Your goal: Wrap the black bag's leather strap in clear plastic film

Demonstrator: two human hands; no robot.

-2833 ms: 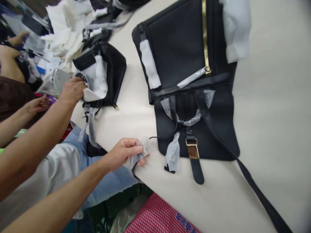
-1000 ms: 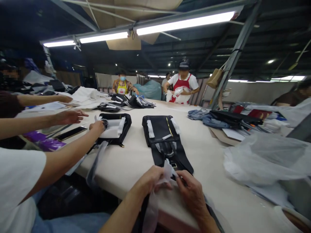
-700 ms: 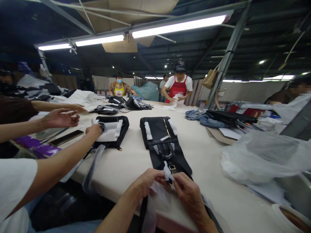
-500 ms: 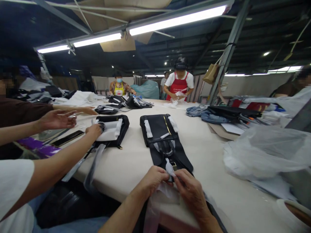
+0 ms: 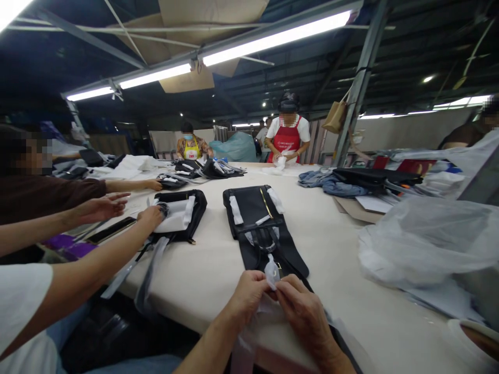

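Under strip lights (image 5: 273, 37), bags crowd a pale table (image 5: 339, 249) (workers around).

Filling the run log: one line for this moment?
left hand: pinching plastic wrap | right hand: pinching same wrap | black bag: flat on table

no legible text, labels, brands or numbers anywhere
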